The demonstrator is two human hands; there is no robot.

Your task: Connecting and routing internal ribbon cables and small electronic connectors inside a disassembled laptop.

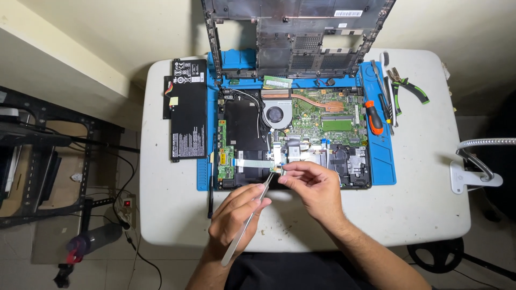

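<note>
While pinching long metal tweezers between thumb and fingers, left hand over the front edge of the white table, tips aimed at a small part near the front edge of the opened laptop. Right hand just beside it, thumb and forefinger pressed together on that same small part, which seems to be the end of a flat white ribbon cable; too small to tell more. Laptop base flat on a blue mat at the middle of the table, insides bare: round fan, copper heat pipe, green circuit board. Removed bottom cover propped upright at the back edge. Flat black battery lying off the mat toward the left edge of the table, near the back left corner. Along the right side of the mat, an orange-handled screwdriver, a few slim tools, and green-handled pliers near the back right corner. Grey lamp arm with its white base at the right edge. Dark bottle and cables on the floor to the left.
</note>
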